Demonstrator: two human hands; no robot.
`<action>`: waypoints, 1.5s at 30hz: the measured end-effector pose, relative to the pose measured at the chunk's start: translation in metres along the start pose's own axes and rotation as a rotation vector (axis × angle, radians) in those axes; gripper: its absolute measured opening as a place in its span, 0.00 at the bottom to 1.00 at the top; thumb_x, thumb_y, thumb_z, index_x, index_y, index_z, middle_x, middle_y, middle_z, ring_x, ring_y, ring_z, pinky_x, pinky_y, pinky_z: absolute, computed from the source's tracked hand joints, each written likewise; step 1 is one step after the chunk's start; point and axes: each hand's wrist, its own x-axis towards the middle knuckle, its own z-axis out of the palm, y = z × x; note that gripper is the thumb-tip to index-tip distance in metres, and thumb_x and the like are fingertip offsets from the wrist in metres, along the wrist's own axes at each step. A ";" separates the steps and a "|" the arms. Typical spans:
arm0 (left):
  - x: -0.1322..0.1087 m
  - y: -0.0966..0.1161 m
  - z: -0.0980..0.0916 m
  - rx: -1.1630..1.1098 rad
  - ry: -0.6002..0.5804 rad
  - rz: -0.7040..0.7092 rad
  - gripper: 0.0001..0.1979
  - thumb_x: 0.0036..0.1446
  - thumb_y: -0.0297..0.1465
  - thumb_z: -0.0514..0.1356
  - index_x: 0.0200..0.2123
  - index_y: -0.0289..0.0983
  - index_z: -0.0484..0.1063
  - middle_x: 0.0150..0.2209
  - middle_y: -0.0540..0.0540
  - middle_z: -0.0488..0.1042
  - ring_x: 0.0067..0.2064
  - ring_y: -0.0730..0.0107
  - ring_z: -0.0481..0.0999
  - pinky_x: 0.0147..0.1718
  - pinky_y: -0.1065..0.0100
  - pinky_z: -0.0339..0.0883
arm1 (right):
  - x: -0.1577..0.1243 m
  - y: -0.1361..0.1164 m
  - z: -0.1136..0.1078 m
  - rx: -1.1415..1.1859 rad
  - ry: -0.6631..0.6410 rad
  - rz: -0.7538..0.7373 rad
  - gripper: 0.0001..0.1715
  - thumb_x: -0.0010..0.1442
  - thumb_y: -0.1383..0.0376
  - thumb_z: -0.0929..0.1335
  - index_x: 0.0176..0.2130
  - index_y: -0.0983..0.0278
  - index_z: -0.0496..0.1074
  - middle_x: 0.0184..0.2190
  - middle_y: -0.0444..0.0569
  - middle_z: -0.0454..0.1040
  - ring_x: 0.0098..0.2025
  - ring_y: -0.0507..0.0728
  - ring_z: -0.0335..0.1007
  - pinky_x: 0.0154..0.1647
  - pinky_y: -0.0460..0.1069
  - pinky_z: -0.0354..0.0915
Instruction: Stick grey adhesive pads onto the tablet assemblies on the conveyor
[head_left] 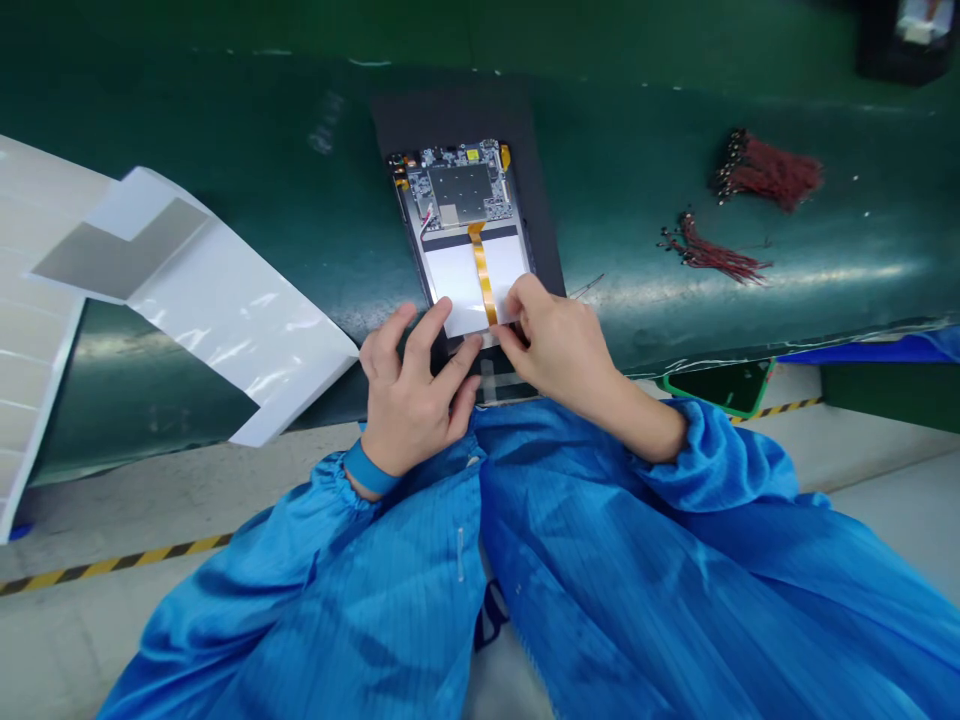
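Note:
An opened flat electronic device [457, 265] lies on a black mat [546, 225], its circuit board [461, 190] at the far end. Below the board is a white battery-like panel [455, 285], crossed lengthwise by an orange ribbon cable [482, 270]. My left hand [420, 385] rests at the near left corner of the device with its fingers spread. My right hand [559, 340] is bent at the near right corner, thumb and forefinger close together beside the cable's lower end. Whatever is between those fingertips is too small to make out.
White sheets with a grey patch [232, 310] lie on the left of the green table mat [300, 230]. Two bundles of dark red wires [784, 175] [716, 252] lie at the right. A black object [904, 50] stands at the far right corner. A green-framed tray [724, 388] is below the table edge.

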 end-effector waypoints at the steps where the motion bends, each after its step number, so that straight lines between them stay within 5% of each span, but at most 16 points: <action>1: 0.003 0.003 0.001 -0.001 -0.008 0.002 0.28 0.63 0.36 0.65 0.65 0.47 0.72 0.74 0.39 0.61 0.74 0.36 0.57 0.69 0.37 0.55 | 0.000 0.004 -0.001 0.025 0.011 0.004 0.05 0.66 0.64 0.67 0.42 0.63 0.68 0.27 0.45 0.73 0.28 0.54 0.61 0.32 0.50 0.47; 5: 0.021 0.017 0.015 -0.042 -0.093 0.014 0.28 0.66 0.41 0.63 0.67 0.47 0.70 0.75 0.40 0.59 0.74 0.35 0.56 0.70 0.37 0.50 | 0.000 0.022 -0.003 0.177 0.011 -0.039 0.03 0.67 0.67 0.65 0.43 0.62 0.68 0.29 0.44 0.73 0.28 0.53 0.64 0.33 0.49 0.54; 9: 0.030 0.016 0.018 -0.058 -0.115 0.042 0.25 0.67 0.41 0.62 0.66 0.48 0.72 0.76 0.41 0.58 0.74 0.35 0.56 0.69 0.37 0.50 | -0.009 0.036 0.003 0.213 0.043 -0.226 0.13 0.72 0.67 0.61 0.51 0.64 0.72 0.39 0.50 0.77 0.36 0.55 0.71 0.39 0.49 0.62; 16: -0.008 -0.021 -0.018 0.041 -0.092 0.038 0.33 0.61 0.35 0.68 0.69 0.52 0.69 0.78 0.39 0.49 0.76 0.29 0.49 0.69 0.33 0.54 | -0.031 0.057 0.015 0.061 0.190 -0.390 0.20 0.76 0.64 0.61 0.58 0.63 0.77 0.41 0.53 0.73 0.42 0.58 0.69 0.42 0.51 0.67; 24: -0.011 -0.010 -0.014 0.083 -0.038 0.027 0.33 0.62 0.32 0.66 0.70 0.50 0.67 0.74 0.36 0.57 0.75 0.33 0.54 0.69 0.33 0.57 | -0.028 0.049 0.035 -0.259 0.237 -0.629 0.20 0.75 0.65 0.62 0.60 0.59 0.75 0.47 0.55 0.80 0.45 0.62 0.69 0.43 0.58 0.63; 27: -0.008 -0.008 -0.015 -0.083 -0.045 -0.139 0.34 0.66 0.35 0.64 0.73 0.43 0.61 0.75 0.31 0.55 0.75 0.37 0.57 0.68 0.36 0.61 | -0.018 0.042 0.037 -0.302 0.275 -0.714 0.20 0.75 0.66 0.61 0.58 0.60 0.76 0.59 0.57 0.78 0.57 0.64 0.73 0.55 0.61 0.67; 30: -0.001 -0.005 -0.010 -0.202 -0.080 -0.227 0.33 0.69 0.38 0.61 0.74 0.42 0.58 0.70 0.32 0.66 0.71 0.44 0.64 0.67 0.39 0.65 | -0.006 0.036 0.038 -0.337 0.275 -0.740 0.27 0.76 0.65 0.60 0.69 0.60 0.67 0.73 0.58 0.64 0.73 0.67 0.62 0.69 0.68 0.63; 33: 0.017 0.001 -0.003 -0.251 -0.114 -0.283 0.31 0.70 0.43 0.60 0.72 0.42 0.62 0.68 0.34 0.69 0.70 0.45 0.67 0.67 0.41 0.67 | 0.006 0.040 0.037 -0.359 0.224 -0.679 0.29 0.75 0.65 0.59 0.71 0.64 0.65 0.74 0.61 0.62 0.75 0.70 0.59 0.70 0.72 0.63; 37: 0.059 0.013 -0.012 -0.307 -0.137 -0.275 0.36 0.70 0.45 0.60 0.75 0.42 0.55 0.70 0.33 0.65 0.70 0.47 0.67 0.66 0.44 0.68 | 0.030 0.065 0.020 -0.420 0.239 -0.549 0.31 0.76 0.68 0.55 0.72 0.66 0.64 0.74 0.61 0.61 0.76 0.74 0.58 0.69 0.76 0.63; 40: 0.096 0.025 -0.042 -0.266 -0.082 -0.153 0.34 0.69 0.43 0.61 0.73 0.44 0.57 0.71 0.37 0.64 0.73 0.48 0.63 0.68 0.44 0.65 | 0.057 0.088 -0.008 -0.414 0.231 -0.405 0.33 0.75 0.71 0.53 0.73 0.70 0.62 0.75 0.67 0.57 0.76 0.78 0.55 0.68 0.81 0.60; 45: 0.171 0.027 -0.098 -0.111 -0.043 -0.008 0.18 0.69 0.43 0.59 0.58 0.47 0.74 0.66 0.44 0.71 0.67 0.48 0.69 0.65 0.46 0.65 | 0.095 0.116 -0.050 -0.450 0.202 -0.186 0.34 0.74 0.73 0.52 0.74 0.76 0.58 0.75 0.74 0.54 0.77 0.81 0.52 0.68 0.83 0.57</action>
